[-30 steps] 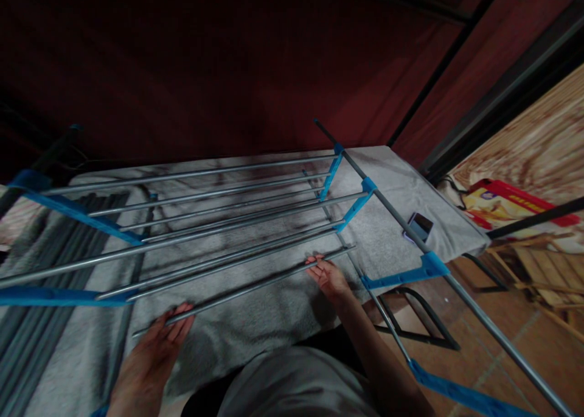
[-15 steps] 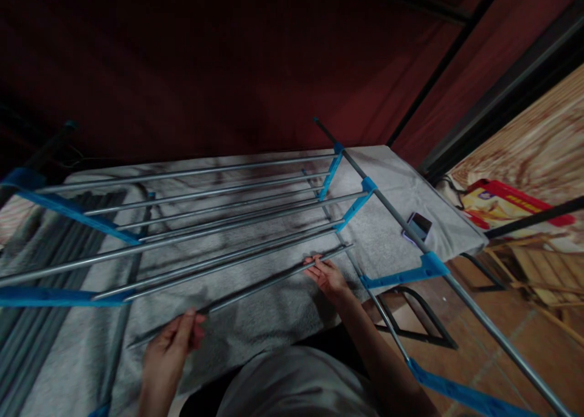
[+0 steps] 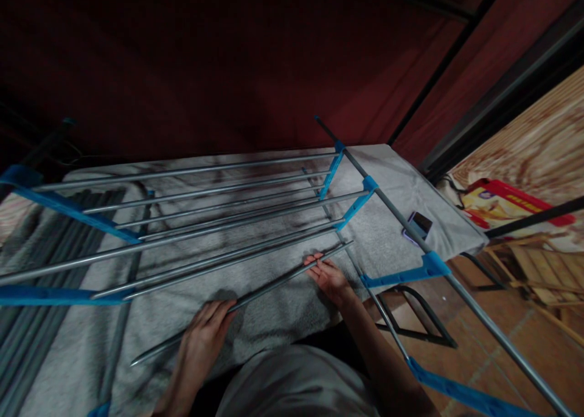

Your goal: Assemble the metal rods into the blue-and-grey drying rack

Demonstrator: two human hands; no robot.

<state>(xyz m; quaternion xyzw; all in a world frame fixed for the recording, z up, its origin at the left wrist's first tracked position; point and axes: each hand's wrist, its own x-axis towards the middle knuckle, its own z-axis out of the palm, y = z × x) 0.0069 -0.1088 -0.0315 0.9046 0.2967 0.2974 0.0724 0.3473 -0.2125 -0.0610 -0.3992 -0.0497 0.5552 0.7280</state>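
Observation:
A loose grey metal rod (image 3: pixel 269 285) slants across the grey towel-covered surface (image 3: pixel 274 319), its far end near the rack. My left hand (image 3: pixel 205 335) rests on the rod's lower middle, fingers laid over it. My right hand (image 3: pixel 329 275) holds the rod near its upper end, fingers curled around it. Just beyond stands a rack of several parallel metal rods (image 3: pixel 205 222) joined by blue plastic connectors (image 3: pixel 353 209).
A long side pole (image 3: pixel 456 286) with blue brackets (image 3: pixel 401 276) runs down the right. A small dark phone-like object (image 3: pixel 418 225) lies on the towel's right end. Spare rods (image 3: pixel 27 319) lie bundled at left. A red wall stands behind; tiled floor and a black frame at right.
My left hand slid rightward up the rod, from its lower end to nearer its middle. My right hand stayed in place on the upper end.

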